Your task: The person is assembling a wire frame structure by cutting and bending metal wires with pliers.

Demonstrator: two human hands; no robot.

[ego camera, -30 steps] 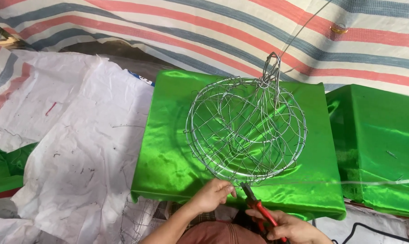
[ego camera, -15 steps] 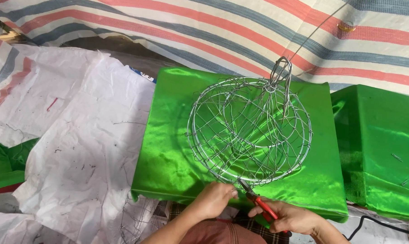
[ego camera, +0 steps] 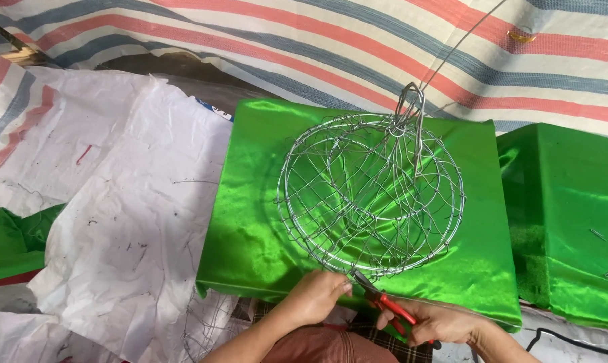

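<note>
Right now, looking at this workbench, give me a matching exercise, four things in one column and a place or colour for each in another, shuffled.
Things:
1. wire frame
2. pliers
3. left hand
4. white sheet

Descriptions:
A. red handles, held in the right hand
B. spread out left of the green cloth
C. round, silver, resting on the green cloth
D. at the frame's near rim, beside the plier tips

Pairs: 1-C, 2-A, 3-D, 4-B
</note>
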